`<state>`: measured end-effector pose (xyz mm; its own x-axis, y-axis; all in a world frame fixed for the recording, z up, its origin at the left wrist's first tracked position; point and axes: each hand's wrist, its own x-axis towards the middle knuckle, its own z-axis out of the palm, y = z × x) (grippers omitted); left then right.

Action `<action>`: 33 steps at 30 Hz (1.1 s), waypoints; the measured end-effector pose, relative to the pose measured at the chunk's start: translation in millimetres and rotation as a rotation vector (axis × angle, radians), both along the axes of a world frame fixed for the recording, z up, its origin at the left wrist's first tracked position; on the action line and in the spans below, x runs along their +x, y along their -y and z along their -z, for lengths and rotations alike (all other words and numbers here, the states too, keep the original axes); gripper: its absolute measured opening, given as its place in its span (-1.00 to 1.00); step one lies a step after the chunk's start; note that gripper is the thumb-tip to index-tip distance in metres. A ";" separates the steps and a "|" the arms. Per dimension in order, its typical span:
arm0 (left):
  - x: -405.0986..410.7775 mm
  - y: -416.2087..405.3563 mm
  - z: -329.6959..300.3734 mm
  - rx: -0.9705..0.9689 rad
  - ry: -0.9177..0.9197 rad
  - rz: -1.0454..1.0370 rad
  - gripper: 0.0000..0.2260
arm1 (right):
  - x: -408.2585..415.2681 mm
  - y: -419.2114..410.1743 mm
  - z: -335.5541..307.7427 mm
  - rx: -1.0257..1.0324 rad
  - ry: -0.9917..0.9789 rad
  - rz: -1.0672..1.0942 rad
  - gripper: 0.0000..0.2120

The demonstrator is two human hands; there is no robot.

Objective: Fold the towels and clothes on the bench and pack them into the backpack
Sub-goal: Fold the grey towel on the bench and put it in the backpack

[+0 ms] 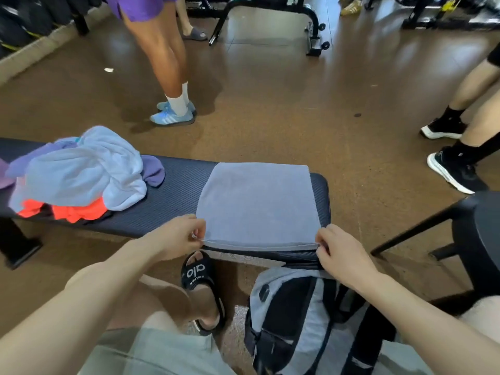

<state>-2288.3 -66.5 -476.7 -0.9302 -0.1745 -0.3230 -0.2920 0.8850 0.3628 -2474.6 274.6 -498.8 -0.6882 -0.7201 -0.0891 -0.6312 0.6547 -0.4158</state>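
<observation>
A grey towel (258,204) lies flat and squared on the right end of the dark padded bench (173,190). My left hand (176,236) pinches its near left corner. My right hand (343,255) pinches its near right corner at the bench edge. A loose heap of clothes (81,171), light blue, purple and orange-red, sits on the left part of the bench. The grey and black backpack (292,315) stands on the floor just below my right hand, between my legs.
A person in blue sneakers (173,115) stands beyond the bench. Another person's legs in black shoes (454,169) are at the right. A black frame (438,220) stands at the right. Gym equipment (311,25) fills the back. My sandalled foot (203,290) rests under the bench.
</observation>
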 end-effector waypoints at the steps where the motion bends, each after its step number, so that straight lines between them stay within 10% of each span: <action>1: -0.7 0.1 1.2 0.001 0.073 0.016 -0.86 | -0.4 1.3 -1.3 0.038 0.016 -0.012 -0.91; 4: -8.8 2.8 -7.8 0.172 0.189 -0.117 -0.84 | -5.2 8.8 -8.6 0.158 0.061 -0.063 -0.92; 11: -65.2 30.1 -2.7 0.227 -0.250 -0.588 -0.68 | -34.5 88.2 -24.6 0.062 -0.016 0.042 -0.93; 18: -127.4 44.8 7.1 0.308 -0.136 -0.581 -0.47 | -50.7 159.4 13.9 0.069 -0.092 0.148 -0.78; 23: -151.1 59.3 15.5 0.369 -0.128 -0.682 -0.66 | -35.0 155.4 49.5 0.036 -0.406 0.165 -0.82; 33: -157.4 70.1 5.3 0.861 -0.002 -0.853 -0.73 | -36.2 153.1 56.2 -0.037 -0.398 0.212 -0.81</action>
